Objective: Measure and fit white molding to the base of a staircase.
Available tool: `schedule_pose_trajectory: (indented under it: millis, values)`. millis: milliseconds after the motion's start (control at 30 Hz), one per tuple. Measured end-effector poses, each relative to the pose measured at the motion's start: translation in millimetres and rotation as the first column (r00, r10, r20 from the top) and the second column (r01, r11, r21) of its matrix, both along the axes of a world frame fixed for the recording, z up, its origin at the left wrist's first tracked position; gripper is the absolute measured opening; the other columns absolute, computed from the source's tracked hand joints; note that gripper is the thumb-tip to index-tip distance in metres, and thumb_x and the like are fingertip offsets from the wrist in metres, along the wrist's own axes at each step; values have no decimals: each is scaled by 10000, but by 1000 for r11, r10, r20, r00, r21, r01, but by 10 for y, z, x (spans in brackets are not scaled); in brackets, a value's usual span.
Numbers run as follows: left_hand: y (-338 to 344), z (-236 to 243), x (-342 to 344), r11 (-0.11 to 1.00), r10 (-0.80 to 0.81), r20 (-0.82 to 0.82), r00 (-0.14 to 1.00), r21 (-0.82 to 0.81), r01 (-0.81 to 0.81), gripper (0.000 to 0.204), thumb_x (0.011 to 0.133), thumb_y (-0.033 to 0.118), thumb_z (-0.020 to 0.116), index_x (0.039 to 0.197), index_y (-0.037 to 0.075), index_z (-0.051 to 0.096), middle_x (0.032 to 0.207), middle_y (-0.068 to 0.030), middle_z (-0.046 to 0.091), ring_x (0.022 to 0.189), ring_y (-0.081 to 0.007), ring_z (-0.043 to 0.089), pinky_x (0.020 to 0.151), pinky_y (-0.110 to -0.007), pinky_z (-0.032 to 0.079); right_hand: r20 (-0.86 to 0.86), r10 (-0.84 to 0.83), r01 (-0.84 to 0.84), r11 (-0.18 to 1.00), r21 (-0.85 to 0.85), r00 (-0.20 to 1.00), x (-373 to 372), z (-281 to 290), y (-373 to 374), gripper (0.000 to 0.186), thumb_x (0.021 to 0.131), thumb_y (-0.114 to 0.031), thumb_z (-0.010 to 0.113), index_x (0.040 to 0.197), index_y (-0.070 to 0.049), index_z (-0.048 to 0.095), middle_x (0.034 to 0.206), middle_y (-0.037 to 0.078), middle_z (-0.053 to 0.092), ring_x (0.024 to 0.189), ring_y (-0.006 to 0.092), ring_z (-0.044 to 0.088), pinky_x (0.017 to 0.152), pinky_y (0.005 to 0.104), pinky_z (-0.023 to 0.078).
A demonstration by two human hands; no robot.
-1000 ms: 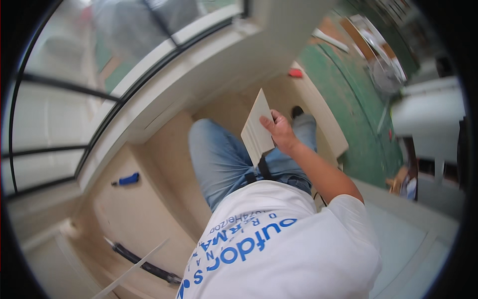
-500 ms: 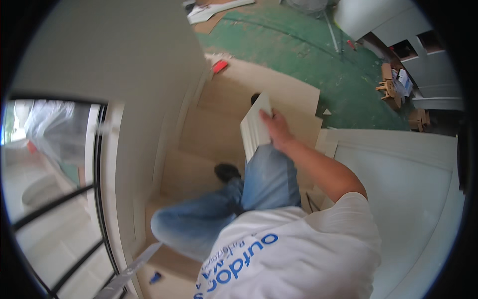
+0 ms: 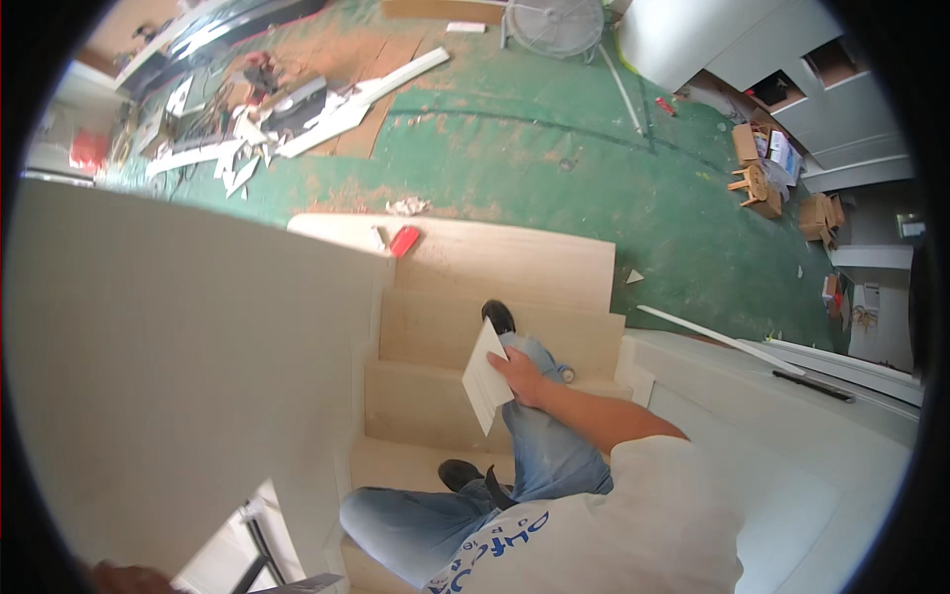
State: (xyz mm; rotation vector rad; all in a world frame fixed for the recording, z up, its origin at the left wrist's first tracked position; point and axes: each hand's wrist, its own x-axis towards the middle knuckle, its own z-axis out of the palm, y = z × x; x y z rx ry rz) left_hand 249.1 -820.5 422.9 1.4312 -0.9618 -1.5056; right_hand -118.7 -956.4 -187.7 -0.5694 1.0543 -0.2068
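Observation:
My right hand [image 3: 519,374] grips a thin white board [image 3: 481,385] with a grooved lower part, held tilted over my right leg. My left hand [image 3: 127,580] is partly visible at the lower-left rim, dark and cut off; its fingers and anything in them are unclear. A grey strip [image 3: 312,583] shows along the bottom edge to its right. My legs are on pale wooden steps [image 3: 445,406], one black shoe [image 3: 497,317] on a lower tread.
The white wall [image 3: 198,346] flanks the steps left, a panelled side [image 3: 752,436] right. A red object [image 3: 404,241] lies on the bottom step. The green floor [image 3: 534,158] holds scrap trim [image 3: 361,104], a fan [image 3: 549,25], a stool and boxes [image 3: 821,218].
My view has swung from the window and upper steps toward the floor below. The board stays in my right hand; my left hand has appeared at the lower-left rim.

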Motion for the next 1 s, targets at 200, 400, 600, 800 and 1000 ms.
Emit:
schedule_pose_trajectory:
  millis: [200, 400, 600, 800, 1000]
  values:
    - [-620, -534, -316, 492, 858, 197, 475, -48, -869, 623, 873, 361, 783, 1349, 50, 527, 1076, -115, 670, 634, -177, 630, 442, -263, 504, -310, -383, 418, 907, 53, 870, -1039, 1051, -1084, 349, 1009, -302, 643, 1270, -80, 577, 1124, 79, 666, 1013, 209, 666, 843, 434, 571]
    - [-2269, -613, -421, 829, 524, 191, 830, 111, -548, 434, 833, 91, 659, 1241, -16, 556, 894, -108, 658, 654, -197, 638, 618, -320, 541, -283, -649, 657, 750, -81, 706, -2060, 2144, -2295, 360, 1033, -334, 605, 1321, -124, 551, 1239, 63, 633, 1152, 237, 623, 922, 505, 544]
    - [-3159, -1590, -42, 860, 412, 214, 886, 229, -456, 387, 898, 167, 689, 1218, -18, 575, 926, -79, 662, 720, -159, 649, 642, -308, 533, -295, -805, 790, 579, -201, 515, -2165, 2502, -3057, 373, 1025, -300, 624, 1348, -140, 527, 1284, 72, 626, 1159, 257, 626, 940, 484, 536]
    - [-3860, -2788, 433, 773, 534, 135, 834, 322, -547, 398, 915, 196, 701, 1239, -10, 593, 957, -65, 670, 748, -145, 649, 654, -303, 527, -124, -813, 802, 582, -134, 569, -1429, 2022, -4135, 425, 1025, -305, 623, 1377, -97, 505, 1330, 84, 598, 1213, 255, 594, 998, 452, 509]
    - [-4712, -4186, 1007, 742, 520, 192, 832, 381, -552, 410, 899, 211, 737, 1239, 9, 628, 985, -64, 699, 807, -137, 642, 690, -305, 515, -222, -830, 848, 529, -24, 511, -718, 875, -5259, 363, 1019, -321, 622, 1288, -82, 581, 1257, 72, 643, 1126, 232, 625, 943, 408, 541]
